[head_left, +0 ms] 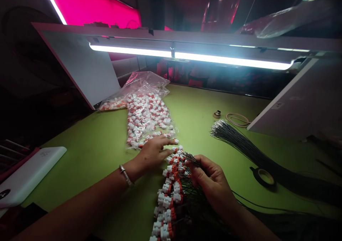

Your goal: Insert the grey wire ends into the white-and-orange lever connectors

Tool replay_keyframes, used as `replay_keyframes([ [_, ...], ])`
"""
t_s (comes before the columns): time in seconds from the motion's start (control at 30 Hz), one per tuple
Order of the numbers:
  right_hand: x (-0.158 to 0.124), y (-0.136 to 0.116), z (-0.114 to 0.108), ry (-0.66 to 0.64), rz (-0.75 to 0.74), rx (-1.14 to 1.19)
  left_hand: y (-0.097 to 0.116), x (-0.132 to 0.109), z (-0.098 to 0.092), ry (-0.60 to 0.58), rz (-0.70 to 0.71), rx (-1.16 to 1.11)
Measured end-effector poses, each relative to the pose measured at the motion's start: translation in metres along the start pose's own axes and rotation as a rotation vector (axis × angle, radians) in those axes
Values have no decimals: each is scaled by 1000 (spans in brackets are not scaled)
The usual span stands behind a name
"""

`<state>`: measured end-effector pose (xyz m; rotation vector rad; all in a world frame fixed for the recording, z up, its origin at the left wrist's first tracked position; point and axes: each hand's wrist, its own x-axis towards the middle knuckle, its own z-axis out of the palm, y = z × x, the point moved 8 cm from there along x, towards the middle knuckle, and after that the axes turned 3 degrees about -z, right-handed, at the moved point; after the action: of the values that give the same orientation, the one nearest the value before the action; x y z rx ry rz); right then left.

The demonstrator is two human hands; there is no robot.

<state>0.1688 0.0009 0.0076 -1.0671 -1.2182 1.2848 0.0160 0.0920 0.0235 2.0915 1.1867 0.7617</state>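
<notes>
Right hand (211, 178) pinching thin metal-tipped wires (190, 157), left hand (153, 151) at a blocky plastic plug (176, 141), grip unclear, crinkled clear bag (148, 114) toward far left corner of green bench (192, 107)

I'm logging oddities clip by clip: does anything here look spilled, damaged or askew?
Nothing clearly stands out. The right hand holds thin wires, orange-and-white plugs lie crowded beside it, and the clear bag rests on the table. Dim edges can't be judged.
</notes>
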Motion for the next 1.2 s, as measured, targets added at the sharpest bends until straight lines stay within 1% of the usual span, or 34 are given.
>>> replay_keyframes([
  [0.1,1,-1,0,5,25,39,-10,13,17,-45,44,-2],
  [0.17,1,-3,0,26,34,106,-12,13,20,-42,53,-18],
  [0.23,1,-3,-2,65,46,193,-10,8,16,-20,47,-49],
  [0.33,0,-1,-5,103,53,272,2,-7,4,11,33,-119],
  [0.4,0,-1,-5,98,39,280,12,-19,-1,13,-9,-263],
  [0.47,1,-2,-4,82,27,277,17,-30,1,-24,-125,-553],
  [0.53,0,-4,-3,65,17,258,21,-41,12,-85,-249,-804],
  [0.57,0,-4,-2,55,16,240,23,-46,18,-117,-295,-884],
  [0.7,-4,-4,0,21,26,148,24,-61,40,-161,-426,-1082],
  [0.83,-8,-5,4,6,56,114,18,-69,49,-143,-505,-1174],
  [1.03,-8,-8,9,-13,43,122,17,-72,48,-132,-576,-1271],
  [1.1,-8,-7,10,-19,44,121,17,-71,46,-124,-562,-1256],
  [1.2,-9,-6,10,-21,35,86,21,-70,45,-138,-487,-1212],
])
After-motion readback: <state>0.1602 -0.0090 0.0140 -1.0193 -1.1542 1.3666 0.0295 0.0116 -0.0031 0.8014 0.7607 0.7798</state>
